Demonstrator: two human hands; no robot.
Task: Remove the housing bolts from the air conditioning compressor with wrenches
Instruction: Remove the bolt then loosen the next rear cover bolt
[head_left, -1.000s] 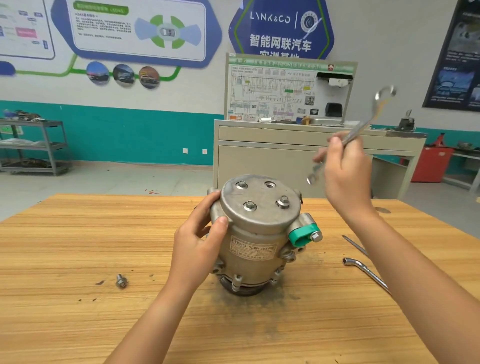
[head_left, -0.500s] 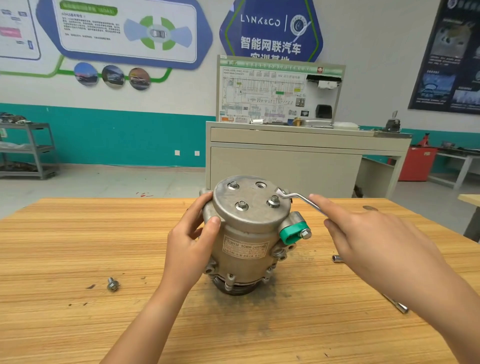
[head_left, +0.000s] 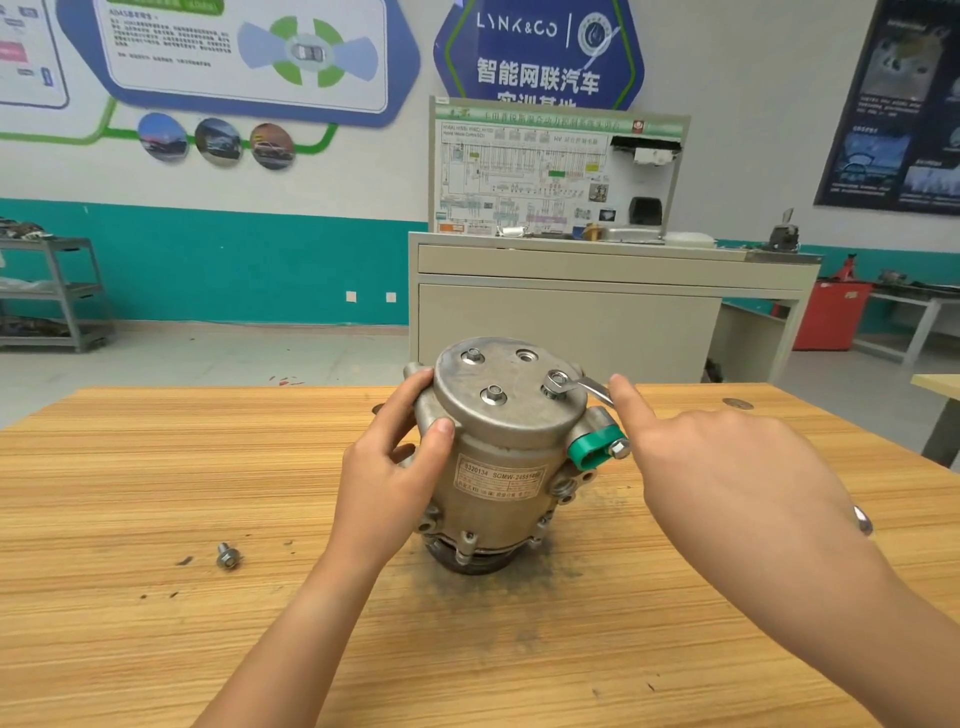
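The grey air conditioning compressor (head_left: 498, 467) stands upright on the wooden table (head_left: 156, 467), its round end plate facing up. My left hand (head_left: 389, 483) grips its left side, thumb on the plate's rim. Two bolts (head_left: 493, 396) sit free in the plate beside an empty hole (head_left: 527, 356). A silver wrench (head_left: 587, 387) has its ring end over the third bolt (head_left: 556, 382) at the plate's right. My right hand (head_left: 727, 483) holds the wrench, index finger stretched along its shaft; the far end shows past my wrist.
A loose bolt (head_left: 227, 556) lies on the table to the left of the compressor. A green clip (head_left: 592, 448) with a small bolt sticks out of the compressor's right side. Beyond the table stand a beige cabinet (head_left: 571, 322) and a metal shelf (head_left: 52, 291).
My right hand brought the wrench down from the air and set its ring end over the right bolt on the plate. The left hand stayed on the compressor.
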